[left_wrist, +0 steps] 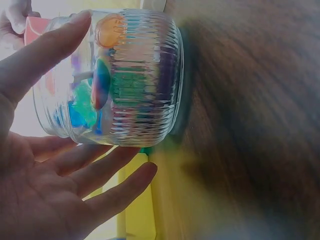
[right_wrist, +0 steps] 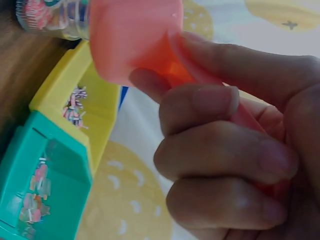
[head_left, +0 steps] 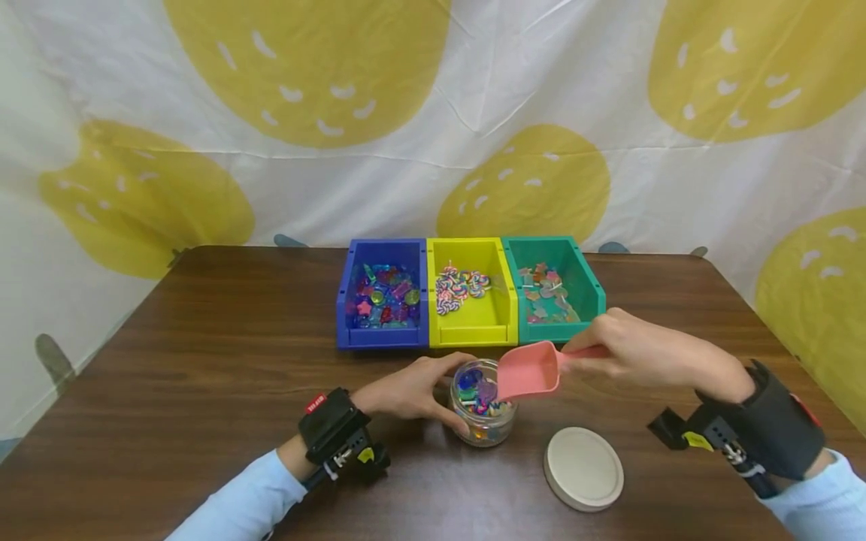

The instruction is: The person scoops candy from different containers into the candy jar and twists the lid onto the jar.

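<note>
A clear glass jar with a ribbed lower wall stands uncovered on the table, holding colourful beads and small charms. My left hand holds it from the left, thumb on the near side and fingers on the far side; the left wrist view shows the jar between them. In my right hand is the handle of a pink scoop, with fingers curled round it in the right wrist view. The scoop's bowl is over the jar's right rim, and I see no pieces in it.
Behind the jar, three bins stand side by side: blue with gem-like beads, yellow with swirl lollipop charms, green with pale translucent pieces. A cream round lid lies right of the jar. A patterned cloth hangs behind the table.
</note>
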`<state>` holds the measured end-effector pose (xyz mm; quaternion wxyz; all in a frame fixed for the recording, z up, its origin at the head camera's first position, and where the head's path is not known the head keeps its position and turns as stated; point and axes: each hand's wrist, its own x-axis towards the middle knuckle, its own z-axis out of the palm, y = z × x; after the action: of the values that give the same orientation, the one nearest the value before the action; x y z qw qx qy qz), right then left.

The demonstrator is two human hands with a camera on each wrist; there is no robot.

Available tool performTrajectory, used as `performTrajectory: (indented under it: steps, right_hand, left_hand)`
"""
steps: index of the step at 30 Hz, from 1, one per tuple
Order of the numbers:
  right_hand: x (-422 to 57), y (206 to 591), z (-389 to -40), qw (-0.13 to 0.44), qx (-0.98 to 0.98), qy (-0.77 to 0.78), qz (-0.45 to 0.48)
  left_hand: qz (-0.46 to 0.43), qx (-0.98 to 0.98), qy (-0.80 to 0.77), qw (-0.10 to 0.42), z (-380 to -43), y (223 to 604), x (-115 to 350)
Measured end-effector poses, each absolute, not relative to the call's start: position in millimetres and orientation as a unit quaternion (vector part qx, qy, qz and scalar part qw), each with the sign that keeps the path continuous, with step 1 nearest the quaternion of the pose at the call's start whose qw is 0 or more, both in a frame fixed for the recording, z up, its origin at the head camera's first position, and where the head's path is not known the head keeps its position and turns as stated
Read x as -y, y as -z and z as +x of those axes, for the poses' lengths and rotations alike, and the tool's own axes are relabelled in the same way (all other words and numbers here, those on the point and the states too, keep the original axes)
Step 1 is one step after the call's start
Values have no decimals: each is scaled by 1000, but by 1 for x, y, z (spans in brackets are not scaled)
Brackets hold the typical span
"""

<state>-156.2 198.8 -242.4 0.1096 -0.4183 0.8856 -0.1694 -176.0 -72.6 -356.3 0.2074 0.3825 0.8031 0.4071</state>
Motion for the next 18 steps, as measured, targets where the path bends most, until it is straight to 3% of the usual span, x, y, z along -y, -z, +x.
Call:
performTrajectory:
  steps: [18]
  right_hand:
    - [-206,244,-157,135,-891,183,-392]
  left_hand:
    - [394,-801,-398,212,-177,353,78]
